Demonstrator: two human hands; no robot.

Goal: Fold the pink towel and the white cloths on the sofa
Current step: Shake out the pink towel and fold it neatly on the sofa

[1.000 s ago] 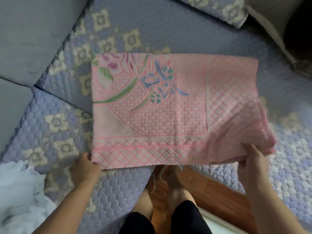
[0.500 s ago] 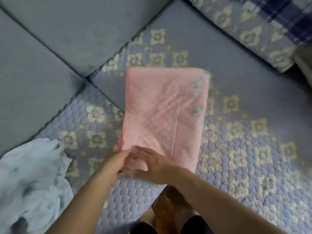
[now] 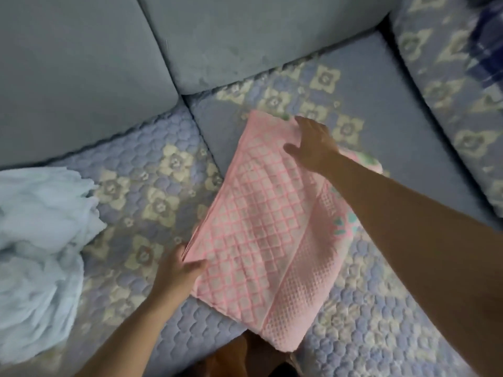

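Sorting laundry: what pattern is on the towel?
Pink towel: pink diamond grid, with a waffle-textured strip; head view.

1. We have a single view, from a wide-angle camera worn on the person's head.
2. We look forward and steeply down onto the sofa (image 3: 272,44) seat, its back cushions across the top of the frame.
3. We sit close: both forearms enter from the bottom edge and reach into the middle.
4. Straight edges bow toward the frame borders.
5. No second view shares the scene.
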